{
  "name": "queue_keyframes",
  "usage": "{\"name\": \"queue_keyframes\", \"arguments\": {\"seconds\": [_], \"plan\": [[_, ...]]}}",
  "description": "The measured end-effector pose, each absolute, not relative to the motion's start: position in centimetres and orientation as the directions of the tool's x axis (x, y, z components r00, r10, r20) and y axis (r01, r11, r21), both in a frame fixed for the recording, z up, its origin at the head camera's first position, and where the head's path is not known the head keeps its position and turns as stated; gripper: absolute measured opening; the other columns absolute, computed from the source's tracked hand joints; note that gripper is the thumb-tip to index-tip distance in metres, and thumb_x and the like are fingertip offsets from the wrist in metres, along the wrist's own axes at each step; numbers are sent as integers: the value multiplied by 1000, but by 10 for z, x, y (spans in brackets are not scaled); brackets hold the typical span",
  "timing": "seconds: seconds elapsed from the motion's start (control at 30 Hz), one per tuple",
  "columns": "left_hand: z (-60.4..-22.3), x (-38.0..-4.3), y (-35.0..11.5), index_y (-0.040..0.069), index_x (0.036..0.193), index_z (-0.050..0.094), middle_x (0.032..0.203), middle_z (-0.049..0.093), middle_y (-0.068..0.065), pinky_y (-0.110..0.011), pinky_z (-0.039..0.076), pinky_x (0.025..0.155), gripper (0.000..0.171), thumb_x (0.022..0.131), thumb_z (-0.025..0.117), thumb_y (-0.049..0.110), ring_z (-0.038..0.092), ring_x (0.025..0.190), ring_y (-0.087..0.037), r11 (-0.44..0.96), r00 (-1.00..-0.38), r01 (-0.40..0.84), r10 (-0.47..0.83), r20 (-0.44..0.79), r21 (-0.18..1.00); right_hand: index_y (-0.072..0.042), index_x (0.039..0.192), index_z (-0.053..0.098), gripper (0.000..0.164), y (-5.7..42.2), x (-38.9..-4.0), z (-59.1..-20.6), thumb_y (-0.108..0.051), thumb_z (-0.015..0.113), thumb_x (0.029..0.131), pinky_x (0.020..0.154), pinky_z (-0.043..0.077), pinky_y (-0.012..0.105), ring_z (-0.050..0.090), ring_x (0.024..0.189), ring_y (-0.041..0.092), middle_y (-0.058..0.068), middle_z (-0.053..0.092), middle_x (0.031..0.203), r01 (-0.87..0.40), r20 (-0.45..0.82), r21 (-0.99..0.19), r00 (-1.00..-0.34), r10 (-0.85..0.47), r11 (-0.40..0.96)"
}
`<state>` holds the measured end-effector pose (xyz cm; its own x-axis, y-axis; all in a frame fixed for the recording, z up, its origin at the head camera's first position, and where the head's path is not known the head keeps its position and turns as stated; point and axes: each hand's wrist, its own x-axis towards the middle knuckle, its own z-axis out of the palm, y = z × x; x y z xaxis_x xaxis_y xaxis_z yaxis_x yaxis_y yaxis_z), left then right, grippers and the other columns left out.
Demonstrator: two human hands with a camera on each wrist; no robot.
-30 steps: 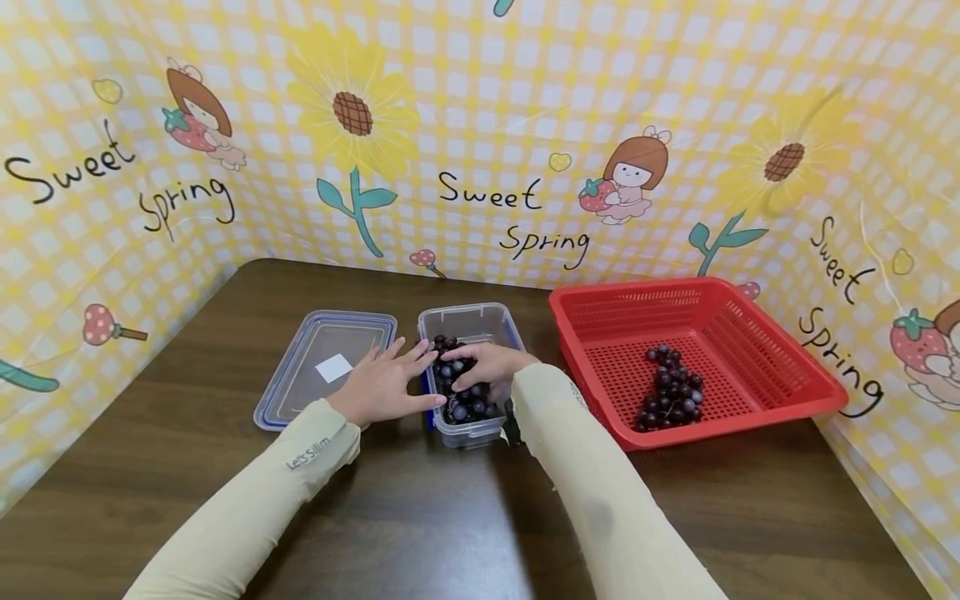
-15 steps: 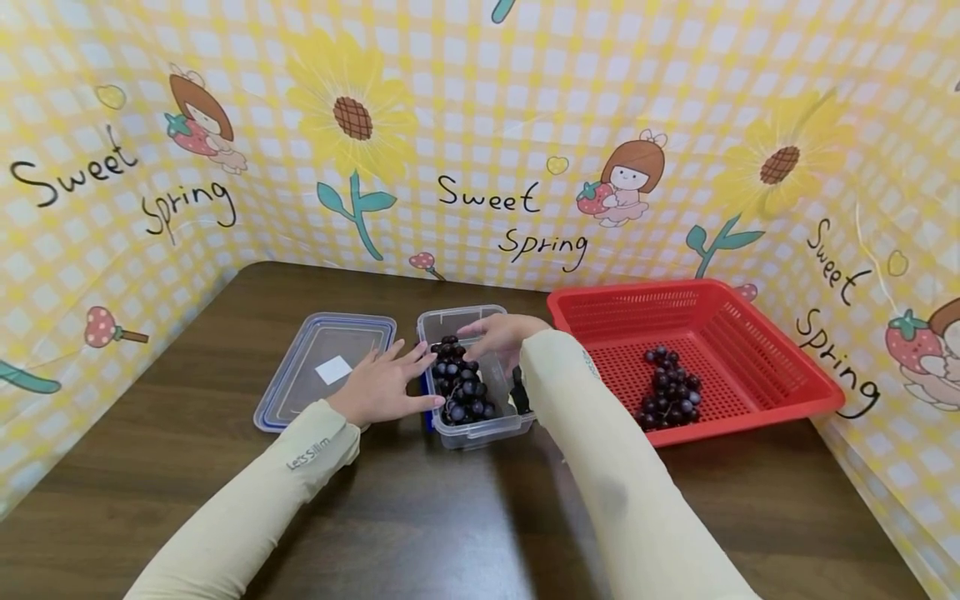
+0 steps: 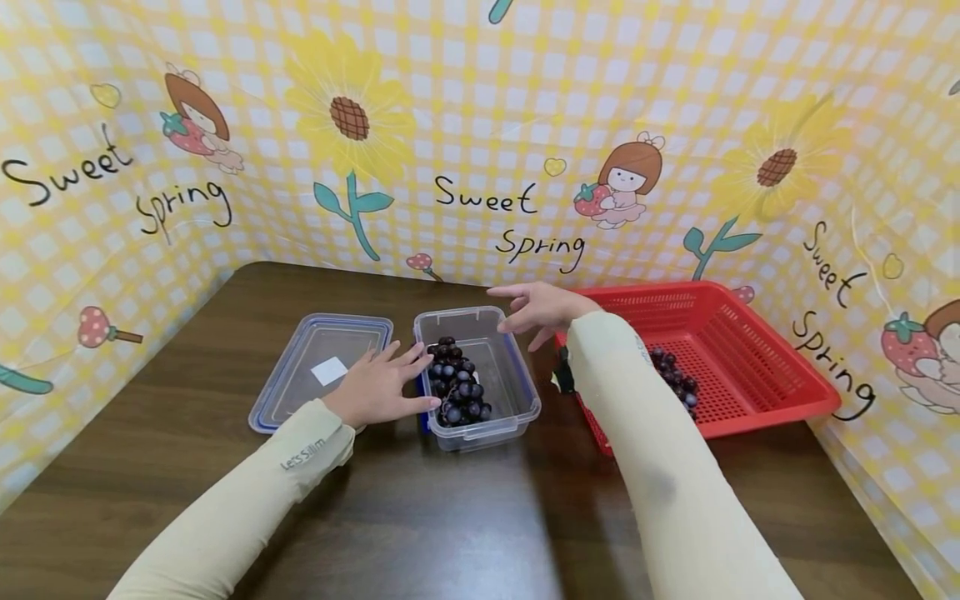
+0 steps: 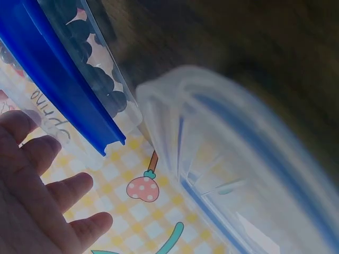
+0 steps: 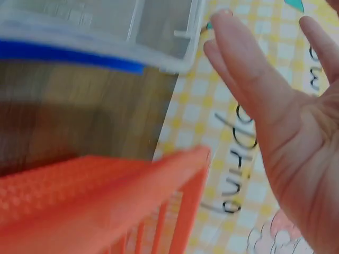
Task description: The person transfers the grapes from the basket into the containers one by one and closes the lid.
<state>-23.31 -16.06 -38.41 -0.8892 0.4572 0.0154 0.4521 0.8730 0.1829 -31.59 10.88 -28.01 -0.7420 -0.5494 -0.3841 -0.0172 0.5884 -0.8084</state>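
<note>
A bunch of dark grapes [image 3: 459, 387] lies along the left side of a clear plastic container [image 3: 517, 392]. My left hand [image 3: 381, 387] has its fingers spread, with the fingertips at the container's left rim; a blue side clip [image 4: 63, 79] hangs from that wall in the left wrist view. Over the gap between the container and a red basket [image 3: 772, 417] is my right hand [image 3: 543, 310], fingers extended and nothing in them. A second grape bunch [image 3: 678, 382] rests in the basket, partly hidden behind the right sleeve.
The container's lid [image 3: 292, 383], clear with a blue seal and a white label [image 3: 328, 371], lies flat left of the container. Everything stands on a dark wooden table [image 3: 420, 525]. A patterned yellow cloth [image 3: 480, 100] surrounds the table's back and sides.
My right hand has let go of the grapes in the container, lifted out and moved right toward the basket. The left hand has stayed at the container's left rim.
</note>
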Motion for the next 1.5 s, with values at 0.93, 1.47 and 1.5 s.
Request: {"name": "queue_keyframes", "arguments": {"seconds": [0.93, 1.47, 1.5], "plan": [[-375, -231, -169, 8, 147, 38, 153, 29, -16, -25, 19, 38, 80, 89, 52, 61, 25, 38, -10, 862, -886, 435, 461, -47, 262, -19, 149, -21, 84, 318, -306, -277, -30, 48, 101, 99, 32, 66, 9, 136, 56, 32, -15, 152, 163, -434, -842, -772, -465, 515], [-381, -237, -161, 7, 147, 38, 152, 29, -16, -25, 19, 39, 80, 89, 54, 60, 20, 39, -9, 846, -874, 449, 483, -58, 289, 5, 145, -16, 91, 358, -301, -301, -47, 42, 100, 95, 46, 45, 23, 134, 51, 41, 6, 148, 68, -575, -642, -702, -420, 764], [-381, -237, -161, 7, 147, 38, 152, 29, -16, -25, 19, 39, 80, 89, 54, 60, 20, 39, -9, 846, -874, 449, 483, -57, 288, 6, 145, -16, 91, 358, -301, -301, -47, 41, 100, 96, 45, 46, 25, 134, 51, 41, 8, 147, 48, -579, -630, -695, -427, 775]]}}
